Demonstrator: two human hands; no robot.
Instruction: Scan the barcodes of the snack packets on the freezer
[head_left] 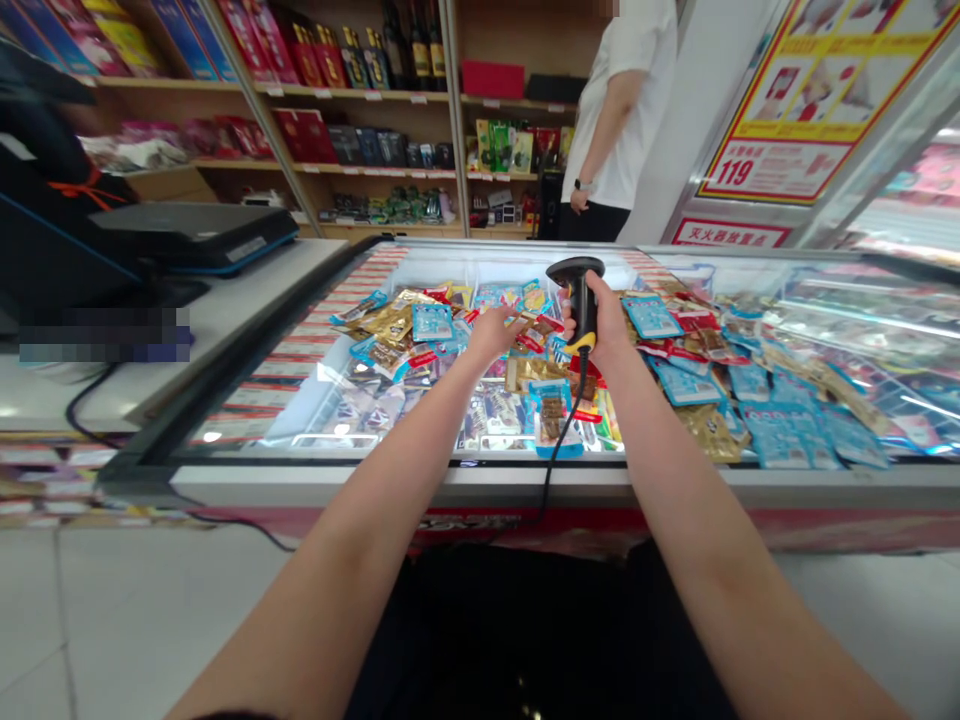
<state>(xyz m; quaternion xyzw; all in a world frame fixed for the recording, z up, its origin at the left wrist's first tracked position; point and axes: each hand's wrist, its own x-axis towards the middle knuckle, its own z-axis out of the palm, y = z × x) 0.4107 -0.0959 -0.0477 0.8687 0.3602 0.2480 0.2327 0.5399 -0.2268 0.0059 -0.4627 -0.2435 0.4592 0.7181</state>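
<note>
My right hand grips a black and yellow handheld barcode scanner, its head pointing up and back. A black coiled cable hangs from the scanner over the freezer's front edge. My left hand is spread open just left of the scanner, fingertips reaching toward foil snack packets. Whether those fingers touch a packet, I cannot tell. Many blue and gold packets lie heaped inside a glass-topped chest freezer below both hands.
A white counter with a black cash-register device stands to the left. Behind the freezer, wooden shelves hold boxed goods and bottles. A person in a white shirt stands at the back right, near a red and yellow poster.
</note>
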